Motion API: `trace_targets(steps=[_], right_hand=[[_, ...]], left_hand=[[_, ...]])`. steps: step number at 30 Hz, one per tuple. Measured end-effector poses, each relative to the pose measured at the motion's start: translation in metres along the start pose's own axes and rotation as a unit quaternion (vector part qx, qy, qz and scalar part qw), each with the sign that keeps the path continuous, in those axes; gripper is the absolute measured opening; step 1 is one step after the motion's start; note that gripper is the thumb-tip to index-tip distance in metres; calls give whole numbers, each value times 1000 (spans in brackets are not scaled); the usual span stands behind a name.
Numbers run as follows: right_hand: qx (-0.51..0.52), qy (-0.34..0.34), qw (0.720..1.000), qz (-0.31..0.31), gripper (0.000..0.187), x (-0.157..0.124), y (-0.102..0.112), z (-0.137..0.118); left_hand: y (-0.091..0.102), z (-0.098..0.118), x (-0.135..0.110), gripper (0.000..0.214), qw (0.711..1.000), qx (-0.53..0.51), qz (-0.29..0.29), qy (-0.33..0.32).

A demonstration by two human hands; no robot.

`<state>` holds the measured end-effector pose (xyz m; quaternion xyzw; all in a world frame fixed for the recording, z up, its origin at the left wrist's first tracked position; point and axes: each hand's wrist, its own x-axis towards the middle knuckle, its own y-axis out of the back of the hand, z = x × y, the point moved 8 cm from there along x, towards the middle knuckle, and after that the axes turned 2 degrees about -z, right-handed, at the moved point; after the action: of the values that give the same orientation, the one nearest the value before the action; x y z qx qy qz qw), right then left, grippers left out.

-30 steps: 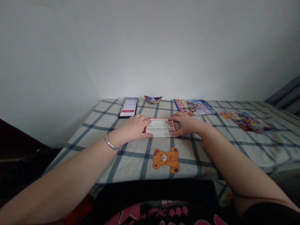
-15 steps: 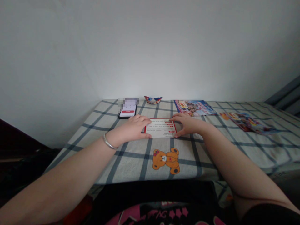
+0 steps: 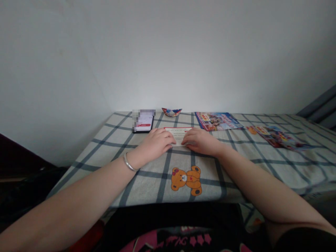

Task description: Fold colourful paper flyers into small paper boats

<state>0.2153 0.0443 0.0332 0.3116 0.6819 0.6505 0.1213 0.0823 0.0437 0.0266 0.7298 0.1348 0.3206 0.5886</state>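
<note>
Left hand and right hand lay over the two ends of a white card, fingers bent and drawn close, the fingertips facing each other across a narrow strip of print; in the head view the thumbs were mostly hidden, so whether either hand pinched the card or only pressed on it could not be told. The card was near the middle of the checked surface, just beyond the printed bear, and no crease showed on its visible part. Judging by both hands being on it, work with the card was under way rather than finished; how much remained could not be told. At the far side, apart from both hands, a small boat-shaped piece stood already shaped near the wall, and to the right two colourful leaflets lay flat and untouched. As for writing, the card bore rows of small dark text and a red label at its far right, none of it legible. Both leaflets carried large figures on a yellow panel, too blurred to read surely. Left of centre, the phone showed a red bar under a partly pixelated screen, its words too small. No brand could be made out.
</note>
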Motion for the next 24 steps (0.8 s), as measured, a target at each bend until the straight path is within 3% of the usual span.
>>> trace_targets(steps=[10,24], right_hand=[[-73,6,997,11,27,9,-10,-7],[-115,8,993,-24,19,6,-3,-7]], left_hand=[[-11,0,6,23,998,1,-6,-61],[0,13,5,20,993,48,-18,-103]])
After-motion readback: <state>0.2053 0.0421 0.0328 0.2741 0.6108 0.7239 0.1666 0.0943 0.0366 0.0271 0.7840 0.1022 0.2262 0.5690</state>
